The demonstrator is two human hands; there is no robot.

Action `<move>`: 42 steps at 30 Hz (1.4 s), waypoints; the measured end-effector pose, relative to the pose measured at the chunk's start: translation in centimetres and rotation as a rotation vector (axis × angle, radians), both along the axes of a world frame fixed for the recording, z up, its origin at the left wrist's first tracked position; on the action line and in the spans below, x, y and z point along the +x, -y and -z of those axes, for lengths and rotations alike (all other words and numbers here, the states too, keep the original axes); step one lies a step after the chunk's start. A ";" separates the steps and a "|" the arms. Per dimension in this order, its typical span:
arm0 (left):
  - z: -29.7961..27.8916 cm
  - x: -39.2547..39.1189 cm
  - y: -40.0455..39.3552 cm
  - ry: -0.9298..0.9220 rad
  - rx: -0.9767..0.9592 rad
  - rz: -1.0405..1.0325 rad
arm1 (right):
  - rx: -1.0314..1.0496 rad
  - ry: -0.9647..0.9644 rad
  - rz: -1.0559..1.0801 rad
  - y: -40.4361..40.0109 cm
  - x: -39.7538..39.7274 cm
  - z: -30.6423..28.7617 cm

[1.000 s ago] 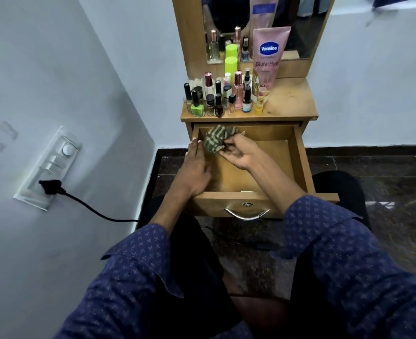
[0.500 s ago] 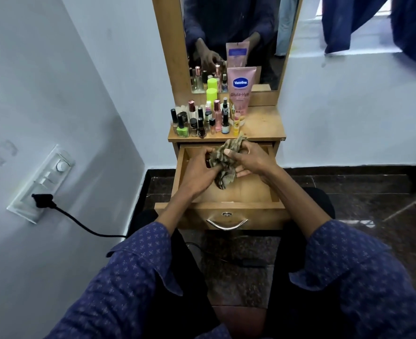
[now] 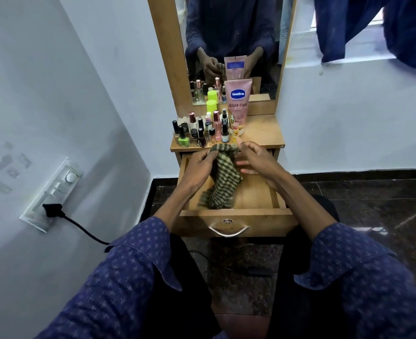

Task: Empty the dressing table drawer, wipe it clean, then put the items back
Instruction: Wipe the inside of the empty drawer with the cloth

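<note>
"What is happening at the drawer (image 3: 231, 211)?"

"It is pulled out and has nothing in it. The left hand (image 3: 197, 170) pinches the top edge of the checked cloth (image 3: 222, 182). The cloth hangs down, and its end rests on the drawer floor. The right hand (image 3: 253, 160) pinches the other top corner, with its other fingers spread."

"What could go wrong?"

"I think the wiping is about done. The hands are just in front of the nail polish bottles (image 3: 189, 135) on the surface (image 3: 263, 133). If the cloth swings up, it could knock them over. The tall Vaseline tube (image 3: 238, 101) stands behind them by the mirror (image 3: 229, 33). It could tip too."
</note>
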State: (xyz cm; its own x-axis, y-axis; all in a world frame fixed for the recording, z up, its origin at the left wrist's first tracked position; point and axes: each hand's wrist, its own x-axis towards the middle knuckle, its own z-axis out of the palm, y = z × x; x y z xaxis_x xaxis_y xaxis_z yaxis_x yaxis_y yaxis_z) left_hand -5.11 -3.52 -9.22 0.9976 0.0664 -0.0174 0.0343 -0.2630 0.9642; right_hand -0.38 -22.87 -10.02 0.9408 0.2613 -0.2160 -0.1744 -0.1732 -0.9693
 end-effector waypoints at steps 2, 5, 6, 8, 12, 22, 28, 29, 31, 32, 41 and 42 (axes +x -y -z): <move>-0.3 0.1 0.3 0.020 0.072 -0.003 | 0.018 -0.014 -0.047 0.2 -0.4 0.4; -0.5 0.4 0.9 0.057 0.130 -0.029 | -0.073 0.079 -0.155 0.6 -0.6 0.6; -0.6 0.6 0.9 0.071 0.131 -0.044 | -0.113 0.124 -0.175 0.5 -0.6 0.6; -1.0 0.8 1.1 0.097 0.133 -0.071 | -0.186 0.234 -0.151 0.5 -0.4 0.7; -1.1 1.8 0.7 0.078 0.248 -0.190 | -0.283 0.460 -0.087 1.0 0.0 0.6; -0.1 2.0 -0.3 -0.276 -0.059 -0.212 | -0.397 0.456 -0.154 1.8 0.5 2.2; 0.5 1.0 -1.0 -0.209 -0.098 -0.061 | -0.280 0.165 0.003 1.6 -0.1 2.6; 0.4 0.8 -1.0 -0.177 -0.115 -0.020 | -0.226 0.043 0.028 1.7 -0.1 2.8; 0.0 0.6 -0.8 -0.115 -0.104 0.058 | -0.137 -0.155 0.021 1.7 0.0 3.9; -0.3 0.6 -0.7 -0.095 -0.081 0.097 | -0.095 -0.222 0.007 1.7 0.2 4.5; -2.5 1.4 -1.4 -0.027 0.131 0.361 | 0.374 -0.365 -0.243 1.0 0.6 4.9; -2.5 1.4 -1.5 -0.006 0.188 0.342 | 0.357 -0.316 -0.214 1.0 0.8 4.4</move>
